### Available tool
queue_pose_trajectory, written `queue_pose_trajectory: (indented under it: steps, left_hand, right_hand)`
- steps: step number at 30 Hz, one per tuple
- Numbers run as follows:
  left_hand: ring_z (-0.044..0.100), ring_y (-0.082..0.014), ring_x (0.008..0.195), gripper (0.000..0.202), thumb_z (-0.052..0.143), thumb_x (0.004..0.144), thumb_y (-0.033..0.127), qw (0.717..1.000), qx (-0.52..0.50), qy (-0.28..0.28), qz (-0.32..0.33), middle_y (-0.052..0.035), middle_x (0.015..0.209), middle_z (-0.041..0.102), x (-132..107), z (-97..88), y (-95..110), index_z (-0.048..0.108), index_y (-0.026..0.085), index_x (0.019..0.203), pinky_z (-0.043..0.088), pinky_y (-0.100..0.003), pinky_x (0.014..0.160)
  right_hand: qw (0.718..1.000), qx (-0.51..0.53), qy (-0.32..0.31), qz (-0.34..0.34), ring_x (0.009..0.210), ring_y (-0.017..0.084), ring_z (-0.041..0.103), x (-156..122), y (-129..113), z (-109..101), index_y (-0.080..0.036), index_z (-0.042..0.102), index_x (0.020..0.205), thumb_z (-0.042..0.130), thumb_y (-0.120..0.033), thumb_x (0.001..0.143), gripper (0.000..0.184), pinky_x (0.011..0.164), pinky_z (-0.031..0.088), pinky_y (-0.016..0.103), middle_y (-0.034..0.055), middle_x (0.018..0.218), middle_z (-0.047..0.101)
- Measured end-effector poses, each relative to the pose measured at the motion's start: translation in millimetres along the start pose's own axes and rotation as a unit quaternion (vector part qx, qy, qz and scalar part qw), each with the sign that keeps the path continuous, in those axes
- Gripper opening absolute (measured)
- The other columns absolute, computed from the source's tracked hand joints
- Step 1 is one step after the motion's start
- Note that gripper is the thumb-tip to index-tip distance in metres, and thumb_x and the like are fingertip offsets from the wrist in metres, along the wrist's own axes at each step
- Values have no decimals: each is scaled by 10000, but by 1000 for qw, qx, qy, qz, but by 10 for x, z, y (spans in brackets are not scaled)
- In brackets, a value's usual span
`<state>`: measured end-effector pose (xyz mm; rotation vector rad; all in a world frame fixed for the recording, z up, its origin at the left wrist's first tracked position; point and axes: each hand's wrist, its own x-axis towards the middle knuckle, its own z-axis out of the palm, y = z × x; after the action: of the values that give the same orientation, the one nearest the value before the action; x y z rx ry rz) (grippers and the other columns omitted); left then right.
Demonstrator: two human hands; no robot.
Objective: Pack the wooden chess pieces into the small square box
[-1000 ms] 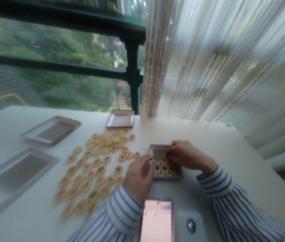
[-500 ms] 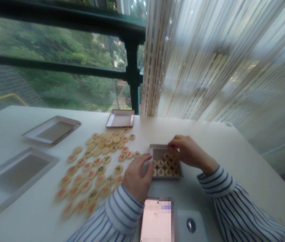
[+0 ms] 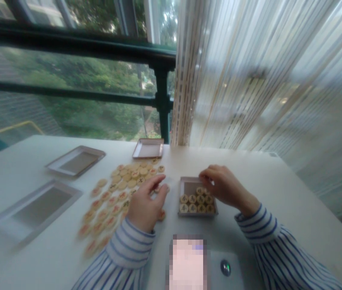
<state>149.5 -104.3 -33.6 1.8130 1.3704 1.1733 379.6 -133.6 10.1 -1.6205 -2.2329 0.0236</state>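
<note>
Reaches with the right hand (image 3: 229, 187) to the far right corner of a shallow box (image 3: 190, 185), with fingers bent and tips drawn close together; cannot tell about any disc pinched there or any contact with the rim. Holds the left hand (image 3: 144, 208) over the right side of the loose discs (image 3: 115, 209), with thumb and fingertips well parted and nothing clearly gripped; cannot tell about contact with the discs just behind. Has the box between the hands, to the right of the left hand and apart from it, just left of the right hand and partly under its fingers. Sets the near wall of the box roughly left to right, with side walls pointing away toward the window; looks close to square, so cannot name a long axis. Packs inside two full rows of four boxed discs (image 3: 192, 199) from the near wall, then a part row at right, partly covered by fingers, with dark characters showing. Spreads the loose discs across the tabletop (image 3: 249, 161) in a band slanting from near left to far right.
</note>
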Motion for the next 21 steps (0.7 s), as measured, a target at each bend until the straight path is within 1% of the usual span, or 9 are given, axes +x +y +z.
queue_pose_trajectory:
  steps: [2, 4, 7, 8, 9, 11, 16, 18, 21]
  left_hand:
    - [634, -190, 899, 364, 541, 766, 386, 999, 33, -18, 20, -58, 1051, 661, 81, -90, 45, 617, 179, 1056, 497, -338, 837]
    - [625, -195, 919, 353, 536, 760, 384, 993, 96, -48, 52, -52, 1033, 668, 190, -171, 108, 630, 187, 1037, 479, -344, 863]
    - [624, -203, 913, 357, 528, 747, 357, 971, 184, -113, 101, -63, 1003, 680, 384, -241, 185, 635, 173, 1034, 477, -342, 852]
    - [621, -206, 920, 346, 528, 741, 337, 961, 211, -135, 115, -67, 1004, 682, 446, -246, 195, 640, 172, 1023, 476, -337, 848]
    - [615, -211, 942, 331, 530, 733, 317, 952, 240, -145, 124, -71, 1011, 681, 502, -244, 196, 648, 173, 1007, 469, -335, 858]
    - [612, -219, 954, 337, 533, 730, 322, 931, 288, -176, 135, -74, 1027, 677, 590, -222, 176, 649, 180, 1014, 465, -334, 856]
    - [611, -239, 958, 358, 573, 699, 352, 886, 344, -282, 133, -77, 1016, 678, 678, -146, 112, 655, 198, 1012, 462, -337, 838]
    - [605, -248, 967, 363, 580, 690, 362, 870, 363, -306, 130, -87, 1012, 675, 691, -130, 115, 661, 199, 1004, 455, -344, 845]
    - [600, -267, 966, 364, 571, 688, 389, 848, 399, -323, 131, -94, 1006, 671, 709, -124, 129, 666, 213, 993, 453, -372, 840]
  right_hand:
    - [1000, 3, 7, -4, 724, 123, 515, -3, -28, -36, -173, 637, 841, 480, -181, 841, 157, 701, 347, 253, 36, 781, 613]
    - [1000, 6, 14, -6, 735, 125, 521, 6, -59, -71, -173, 640, 871, 482, -188, 844, 161, 710, 350, 255, 38, 787, 618]
    - [1000, 8, 21, -2, 744, 128, 527, 50, -115, -120, -174, 644, 871, 470, -195, 852, 177, 714, 352, 255, 39, 789, 621]
    - [1000, 7, 23, 0, 744, 128, 527, 75, -135, -135, -175, 646, 864, 466, -198, 854, 182, 713, 353, 254, 40, 791, 622]
    - [1000, 5, 24, 2, 743, 129, 527, 103, -155, -149, -175, 647, 859, 463, -202, 856, 186, 710, 353, 252, 41, 793, 623]
    - [1000, 0, 24, 5, 740, 130, 527, 167, -190, -172, -175, 647, 852, 463, -210, 856, 187, 705, 350, 252, 42, 793, 623]
    - [1000, 1, 23, 7, 730, 128, 522, 290, -213, -163, -179, 641, 840, 458, -226, 857, 189, 701, 342, 251, 38, 788, 622]
    - [1000, 4, 19, 5, 737, 128, 523, 303, -196, -128, -181, 636, 840, 456, -229, 858, 187, 706, 343, 251, 37, 792, 625]
    - [1000, -1, 11, 1, 746, 132, 525, 292, -168, -59, -183, 630, 835, 455, -220, 856, 180, 713, 343, 254, 34, 797, 629]
